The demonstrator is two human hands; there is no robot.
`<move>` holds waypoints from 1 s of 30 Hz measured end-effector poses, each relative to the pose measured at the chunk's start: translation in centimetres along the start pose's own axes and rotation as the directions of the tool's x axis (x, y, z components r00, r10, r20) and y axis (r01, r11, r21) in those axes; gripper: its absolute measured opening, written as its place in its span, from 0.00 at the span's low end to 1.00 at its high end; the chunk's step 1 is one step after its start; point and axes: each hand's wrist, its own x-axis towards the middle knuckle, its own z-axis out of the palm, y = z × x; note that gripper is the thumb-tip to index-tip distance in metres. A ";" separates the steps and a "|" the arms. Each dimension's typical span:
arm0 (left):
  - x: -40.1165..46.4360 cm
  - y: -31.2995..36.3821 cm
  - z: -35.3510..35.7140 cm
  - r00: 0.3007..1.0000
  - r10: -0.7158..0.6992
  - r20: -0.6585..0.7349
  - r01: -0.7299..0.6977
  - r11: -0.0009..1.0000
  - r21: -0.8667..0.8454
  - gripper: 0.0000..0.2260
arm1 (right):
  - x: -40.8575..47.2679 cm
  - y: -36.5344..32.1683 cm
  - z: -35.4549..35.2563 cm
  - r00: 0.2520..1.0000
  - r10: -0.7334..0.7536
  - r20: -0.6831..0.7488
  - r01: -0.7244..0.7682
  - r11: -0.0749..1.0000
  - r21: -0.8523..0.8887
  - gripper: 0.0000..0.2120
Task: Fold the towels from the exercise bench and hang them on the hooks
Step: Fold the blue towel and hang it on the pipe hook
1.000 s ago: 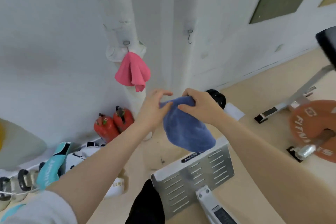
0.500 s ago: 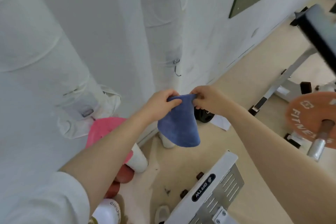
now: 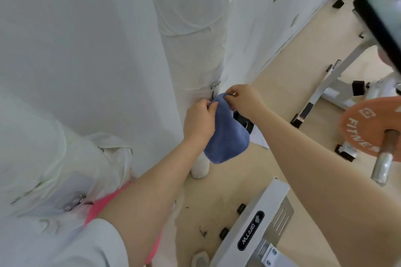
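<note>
A folded blue towel [image 3: 227, 136] hangs from both of my hands, right against the white wrapped pipe. My left hand [image 3: 200, 120] grips its upper left edge. My right hand [image 3: 240, 98] pinches its top corner just below a small metal hook [image 3: 215, 84] fixed on the pipe. A pink towel [image 3: 102, 204] hangs from a second hook [image 3: 74, 201] at the lower left, mostly hidden behind my left arm.
A white metal machine plate [image 3: 260, 230] stands below my arms. An orange weight plate [image 3: 368, 125] on a bar sits at the right, with a bench frame [image 3: 329, 80] and black pad [image 3: 382, 17] behind it. A black weight [image 3: 244, 122] lies on the floor behind the towel.
I have come closer to the pipe and both hands have carried the blue towel up to the metal hook. The pink towel has slid to the lower left of the view.
</note>
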 end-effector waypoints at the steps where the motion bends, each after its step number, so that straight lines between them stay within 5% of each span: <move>1: -0.1 0.0 0.3 1.000 -0.025 -0.011 0.024 1.000 -0.012 0.11 | -0.3 0.0 0.5 0.999 0.040 0.017 -0.041 0.998 0.050 0.07; 5: -1.0 0.2 0.3 0.992 -0.121 0.045 0.127 0.979 -0.162 0.06 | -2.3 0.6 2.0 0.940 0.330 0.089 -0.341 0.894 0.291 0.11; 10: -4.0 -1.6 -1.2 0.997 0.059 -0.057 -0.063 0.995 -0.082 0.05 | -6.4 0.8 1.6 0.988 0.106 -0.110 -0.072 0.959 0.274 0.07; 14: -8.6 -1.9 -2.3 0.997 0.070 -0.022 -0.071 0.997 -0.017 0.15 | -10.7 0.3 0.8 0.997 -0.010 -0.077 0.032 0.958 0.286 0.11; 18: -14.5 -1.1 -2.8 0.998 0.054 -0.011 -0.054 0.998 0.014 0.13 | -17.3 0.7 0.6 0.997 -0.077 0.026 0.056 0.883 0.465 0.12; 22: -22.1 -1.1 -1.9 0.998 0.000 0.064 0.001 1.000 -0.004 0.10 | -24.7 4.0 1.5 0.977 -0.114 0.178 0.065 0.964 0.256 0.04; 30: -39.6 -3.3 4.1 0.996 -0.041 0.084 0.035 0.996 0.077 0.07 | -39.4 12.9 1.9 0.919 -0.137 0.369 0.143 0.990 0.009 0.06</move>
